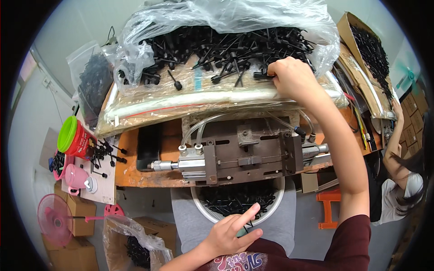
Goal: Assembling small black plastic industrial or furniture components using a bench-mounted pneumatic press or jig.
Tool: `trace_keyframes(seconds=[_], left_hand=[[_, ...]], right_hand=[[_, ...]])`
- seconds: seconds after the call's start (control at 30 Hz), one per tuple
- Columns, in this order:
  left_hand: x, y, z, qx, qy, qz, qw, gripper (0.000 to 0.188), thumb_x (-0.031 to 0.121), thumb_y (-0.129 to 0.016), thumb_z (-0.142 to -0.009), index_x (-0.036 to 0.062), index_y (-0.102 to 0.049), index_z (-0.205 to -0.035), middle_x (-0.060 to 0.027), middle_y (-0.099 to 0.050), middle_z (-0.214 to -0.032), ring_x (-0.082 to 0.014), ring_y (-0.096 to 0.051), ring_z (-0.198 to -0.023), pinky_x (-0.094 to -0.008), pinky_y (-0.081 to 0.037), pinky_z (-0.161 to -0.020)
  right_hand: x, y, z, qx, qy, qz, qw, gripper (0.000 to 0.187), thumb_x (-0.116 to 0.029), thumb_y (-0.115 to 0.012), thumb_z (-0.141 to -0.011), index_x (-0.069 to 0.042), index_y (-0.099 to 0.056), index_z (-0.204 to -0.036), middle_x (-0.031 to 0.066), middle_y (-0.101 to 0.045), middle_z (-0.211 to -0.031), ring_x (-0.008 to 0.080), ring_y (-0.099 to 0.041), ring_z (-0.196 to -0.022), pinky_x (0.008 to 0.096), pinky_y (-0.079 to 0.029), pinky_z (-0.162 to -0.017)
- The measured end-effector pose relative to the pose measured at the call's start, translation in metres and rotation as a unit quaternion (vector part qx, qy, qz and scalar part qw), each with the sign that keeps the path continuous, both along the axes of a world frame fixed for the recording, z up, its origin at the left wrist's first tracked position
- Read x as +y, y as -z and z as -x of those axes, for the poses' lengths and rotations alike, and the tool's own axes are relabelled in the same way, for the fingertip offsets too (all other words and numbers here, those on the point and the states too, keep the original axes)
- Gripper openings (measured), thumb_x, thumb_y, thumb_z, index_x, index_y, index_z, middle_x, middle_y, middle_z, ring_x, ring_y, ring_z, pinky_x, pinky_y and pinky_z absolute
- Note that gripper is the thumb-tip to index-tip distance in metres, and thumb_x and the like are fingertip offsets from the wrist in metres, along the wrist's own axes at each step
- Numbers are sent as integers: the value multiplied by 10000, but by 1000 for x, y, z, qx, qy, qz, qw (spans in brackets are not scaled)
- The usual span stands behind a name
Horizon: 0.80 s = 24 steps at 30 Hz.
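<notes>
My right hand point(294, 79) reaches to the near right edge of a heap of black stemmed plastic parts point(226, 47) on a cardboard tray point(149, 95). Its fingers are pinched together at one of these parts point(261, 76); the fingertips are partly hidden. Closer to me, my left hand point(230, 232) hovers palm up over the front rim of a white tub point(197, 201) on my lap, fingers apart. More black parts point(235, 198) fill the tub. Between tray and tub sits a metal fixture point(248, 156) with a pneumatic cylinder at each end.
Clear plastic sheeting point(226, 16) drapes the heap's back. At left stand a red-and-green bucket point(74, 137), a pink cup point(76, 176) and a pink fan point(55, 220). An orange stool point(329, 208) is at right. Another person point(400, 194) reaches toward a box of black parts point(370, 49).
</notes>
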<state>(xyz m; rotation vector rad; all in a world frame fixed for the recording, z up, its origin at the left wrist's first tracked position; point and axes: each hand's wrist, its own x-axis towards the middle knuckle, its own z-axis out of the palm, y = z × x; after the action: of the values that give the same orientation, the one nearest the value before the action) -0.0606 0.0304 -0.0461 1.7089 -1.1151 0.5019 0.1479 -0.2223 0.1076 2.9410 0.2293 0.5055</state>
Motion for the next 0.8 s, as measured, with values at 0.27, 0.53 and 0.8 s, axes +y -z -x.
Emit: trace_keyframes(seconds=[0.27, 0.53, 0.8], left_hand=[[9, -24, -17, 34, -42, 2, 999, 724, -4, -703, -765, 74, -374, -1405, -252, -578, -1237, -235, -695, -830, -307, -571, -692], [24, -69, -45, 301, -51, 44, 951, 478, -76, -643, -841, -79, -522, -1303, -177, -642, -1130, -185, -649, -981, -289, -584, -764], [57, -65, -37, 275, -225, -57, 933, 265, -84, -610, -849, -34, -654, -1105, -131, -691, -967, -183, -679, -828, -280, -541, -740]], right_hand=[[-6, 4, 14, -160, -257, -33, 952, 140, 5, -613, -721, -3, -642, -857, 161, -630, -870, 293, -662, -797, 367, -551, -616], [70, 47, 132, -177, -518, -25, 836, 281, -95, -606, -756, 113, -676, -932, 141, -633, -898, 199, -619, -732, 317, -564, -658], [79, 62, 152, -127, -469, -185, 854, 253, -23, -632, -757, 97, -689, -971, 191, -663, -967, 260, -684, -783, 353, -602, -718]])
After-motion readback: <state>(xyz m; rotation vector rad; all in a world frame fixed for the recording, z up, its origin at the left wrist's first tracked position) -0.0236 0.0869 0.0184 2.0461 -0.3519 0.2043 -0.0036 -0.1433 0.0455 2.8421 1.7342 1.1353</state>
